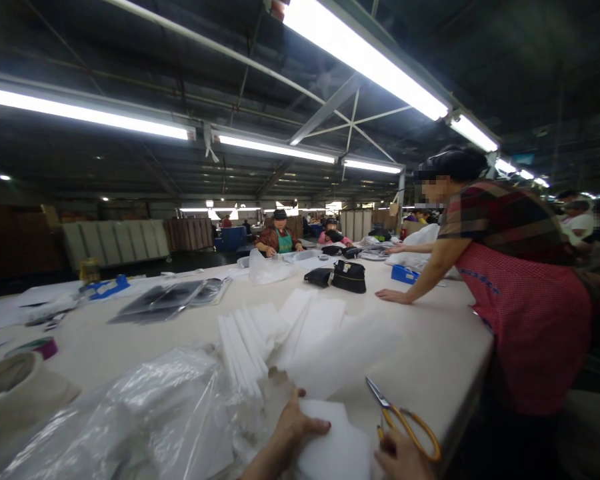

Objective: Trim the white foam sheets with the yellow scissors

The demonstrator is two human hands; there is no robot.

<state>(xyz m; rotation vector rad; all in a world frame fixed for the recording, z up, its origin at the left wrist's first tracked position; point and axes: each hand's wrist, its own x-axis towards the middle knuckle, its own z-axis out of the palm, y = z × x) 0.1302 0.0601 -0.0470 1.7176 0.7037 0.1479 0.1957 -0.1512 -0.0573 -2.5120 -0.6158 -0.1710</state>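
My left hand (293,430) is at the bottom middle, its thumb lying over the edge of a white foam sheet (335,443) and its fingers at the far side. My right hand (405,457) is curled at the bottom right, against the yellow handles of a pair of scissors (387,407). The scissors' blades point away and to the left; one handle loop is partly hidden by the hand. Beyond the hands lies a fanned pile of white foam sheets (305,327). A large clear plastic bag (145,407) spreads to the left.
A co-worker in a red apron (525,320) leans on the table (430,340) at the right. Black pouches (349,277), dark plastic-wrapped sheets (175,297), blue boxes (405,273) and a tape roll (43,347) lie about. Another person (279,237) sits across the table.
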